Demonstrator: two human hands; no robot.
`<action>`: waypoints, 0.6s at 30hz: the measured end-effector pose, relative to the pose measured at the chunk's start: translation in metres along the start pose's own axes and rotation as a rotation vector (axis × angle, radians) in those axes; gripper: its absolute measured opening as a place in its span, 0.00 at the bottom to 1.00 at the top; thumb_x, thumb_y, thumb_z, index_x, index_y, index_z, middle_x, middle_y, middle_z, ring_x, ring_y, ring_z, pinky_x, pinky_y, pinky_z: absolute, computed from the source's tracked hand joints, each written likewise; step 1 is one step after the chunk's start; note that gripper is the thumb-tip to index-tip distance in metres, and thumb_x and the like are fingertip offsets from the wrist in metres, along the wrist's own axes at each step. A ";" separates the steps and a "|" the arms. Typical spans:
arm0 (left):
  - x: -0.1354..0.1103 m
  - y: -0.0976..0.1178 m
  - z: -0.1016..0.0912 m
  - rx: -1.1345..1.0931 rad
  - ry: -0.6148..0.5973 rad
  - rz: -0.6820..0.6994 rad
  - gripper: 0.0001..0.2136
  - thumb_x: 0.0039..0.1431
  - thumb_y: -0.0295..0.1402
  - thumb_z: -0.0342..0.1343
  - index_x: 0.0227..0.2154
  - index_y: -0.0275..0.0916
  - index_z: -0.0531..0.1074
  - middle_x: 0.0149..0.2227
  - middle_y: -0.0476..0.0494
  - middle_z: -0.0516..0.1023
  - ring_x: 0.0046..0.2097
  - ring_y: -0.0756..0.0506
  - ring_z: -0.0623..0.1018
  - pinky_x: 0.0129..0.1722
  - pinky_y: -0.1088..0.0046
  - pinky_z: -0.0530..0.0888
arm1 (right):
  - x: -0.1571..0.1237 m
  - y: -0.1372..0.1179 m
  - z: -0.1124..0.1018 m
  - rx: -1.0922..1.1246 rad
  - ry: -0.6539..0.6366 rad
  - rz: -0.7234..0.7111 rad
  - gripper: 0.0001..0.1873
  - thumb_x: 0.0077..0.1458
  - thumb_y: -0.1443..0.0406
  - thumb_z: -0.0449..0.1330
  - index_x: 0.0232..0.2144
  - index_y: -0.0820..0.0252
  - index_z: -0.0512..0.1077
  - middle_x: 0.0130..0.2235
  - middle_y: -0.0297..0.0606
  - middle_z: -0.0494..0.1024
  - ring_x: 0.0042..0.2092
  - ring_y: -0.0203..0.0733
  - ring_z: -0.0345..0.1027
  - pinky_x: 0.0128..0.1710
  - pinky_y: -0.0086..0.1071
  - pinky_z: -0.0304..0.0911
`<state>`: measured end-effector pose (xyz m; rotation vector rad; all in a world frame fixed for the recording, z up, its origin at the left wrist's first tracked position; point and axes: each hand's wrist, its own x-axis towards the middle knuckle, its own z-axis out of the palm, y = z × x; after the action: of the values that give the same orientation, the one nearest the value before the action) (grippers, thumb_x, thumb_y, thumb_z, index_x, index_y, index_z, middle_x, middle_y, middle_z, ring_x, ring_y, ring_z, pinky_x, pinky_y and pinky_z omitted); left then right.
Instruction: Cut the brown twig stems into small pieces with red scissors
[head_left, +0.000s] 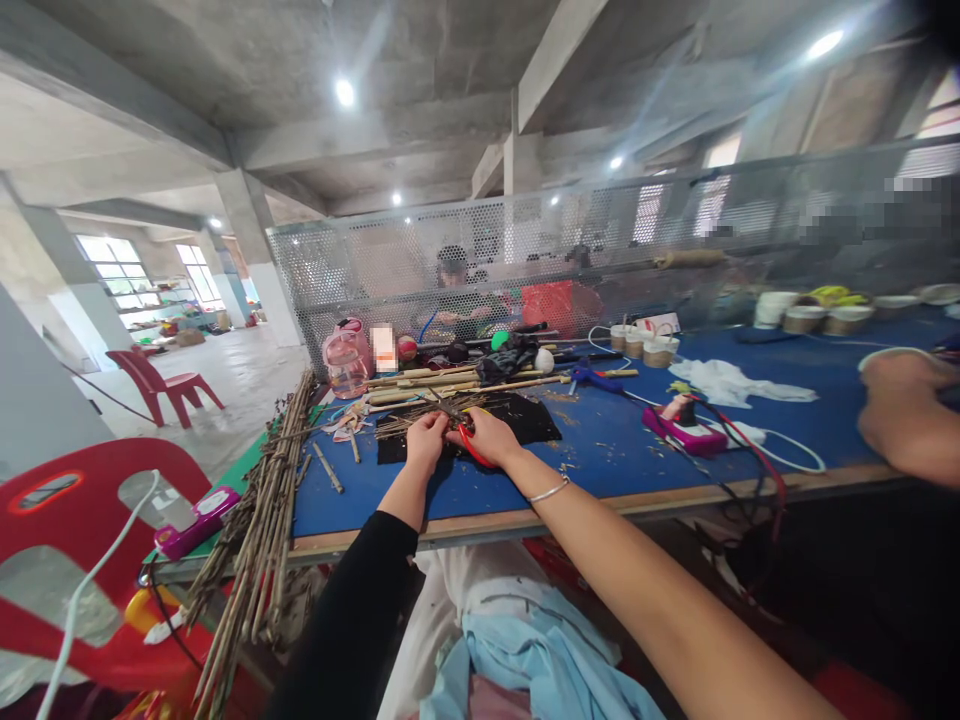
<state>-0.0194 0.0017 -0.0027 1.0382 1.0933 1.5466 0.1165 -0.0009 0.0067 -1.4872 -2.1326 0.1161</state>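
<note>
On the blue table, left fingers pinch twigs, right fingers grip red cutters; tubs look indistinct inside.

The twigs look rough and woody, the black cloth matt, the chair glossy plastic, the screen perforated metal.

The left hand and right hand (a cutter in the right) meet on a mat on the table, near its front edge. Left of the mat, a bundle of sticks runs along the table's left edge. Behind the mat lie rods, a jug at their left. Right of the mat sits a glue gun. A mesh screen stands along the far side; 2 chairs stand left of the table.
</note>
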 end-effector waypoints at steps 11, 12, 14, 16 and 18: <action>0.000 -0.002 -0.001 0.001 0.009 0.025 0.10 0.43 0.37 0.60 0.23 0.34 0.72 0.20 0.48 0.71 0.21 0.53 0.68 0.22 0.79 0.64 | 0.000 0.000 -0.002 -0.056 -0.055 0.063 0.30 0.47 0.40 0.49 0.36 0.58 0.67 0.36 0.43 0.76 0.40 0.46 0.70 0.33 0.30 0.56; 0.000 -0.002 -0.001 0.011 0.017 0.023 0.10 0.43 0.37 0.60 0.23 0.34 0.72 0.20 0.48 0.71 0.21 0.54 0.67 0.21 0.79 0.64 | 0.001 0.000 -0.002 -0.063 -0.059 0.069 0.30 0.46 0.40 0.49 0.36 0.58 0.67 0.36 0.43 0.76 0.40 0.46 0.70 0.33 0.30 0.56; 0.001 -0.003 -0.001 0.033 0.031 0.019 0.09 0.44 0.36 0.59 0.23 0.34 0.72 0.20 0.49 0.70 0.21 0.54 0.67 0.20 0.80 0.64 | 0.002 0.001 -0.002 -0.074 -0.066 0.079 0.30 0.46 0.39 0.49 0.35 0.58 0.68 0.36 0.44 0.76 0.39 0.46 0.70 0.33 0.30 0.57; 0.001 -0.003 -0.002 0.042 0.034 0.017 0.09 0.45 0.36 0.59 0.22 0.34 0.71 0.19 0.49 0.69 0.20 0.54 0.66 0.20 0.80 0.63 | 0.002 0.001 -0.002 -0.085 -0.072 0.084 0.30 0.46 0.39 0.49 0.35 0.58 0.68 0.36 0.44 0.76 0.39 0.47 0.70 0.33 0.31 0.57; 0.002 -0.003 -0.002 0.032 0.032 0.013 0.10 0.46 0.37 0.58 0.23 0.34 0.70 0.19 0.50 0.68 0.20 0.55 0.65 0.20 0.80 0.63 | 0.003 0.002 -0.002 -0.096 -0.072 0.088 0.30 0.45 0.39 0.49 0.34 0.58 0.68 0.36 0.44 0.76 0.39 0.47 0.70 0.33 0.31 0.57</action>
<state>-0.0205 0.0038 -0.0062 1.0469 1.1382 1.5654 0.1183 0.0019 0.0082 -1.6567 -2.1562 0.1015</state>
